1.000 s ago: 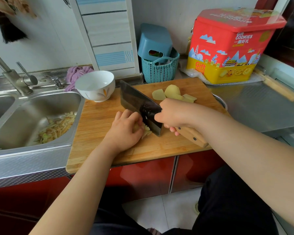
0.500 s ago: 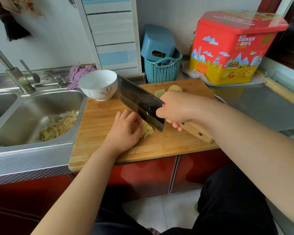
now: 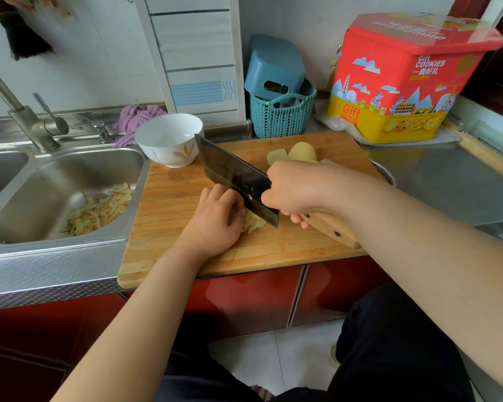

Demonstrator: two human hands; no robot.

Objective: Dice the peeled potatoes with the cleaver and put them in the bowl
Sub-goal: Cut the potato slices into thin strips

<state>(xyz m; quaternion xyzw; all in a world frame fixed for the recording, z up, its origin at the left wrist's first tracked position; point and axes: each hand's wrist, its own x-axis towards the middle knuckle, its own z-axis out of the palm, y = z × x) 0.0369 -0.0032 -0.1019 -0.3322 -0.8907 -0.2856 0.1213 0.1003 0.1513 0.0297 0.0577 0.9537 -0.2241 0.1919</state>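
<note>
Centrally, cleaver (image 3: 235, 178) over potato strips (image 3: 254, 223), board edge (image 3: 215, 274) near

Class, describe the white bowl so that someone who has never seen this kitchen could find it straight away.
Start at the wooden cutting board that lies on the counter beside the steel sink. At the board's far left corner, nearest the sink, stands the white bowl, just beyond the tip of the cleaver. It is the only round white dish there, with an orange leaf motif on its side.
</note>
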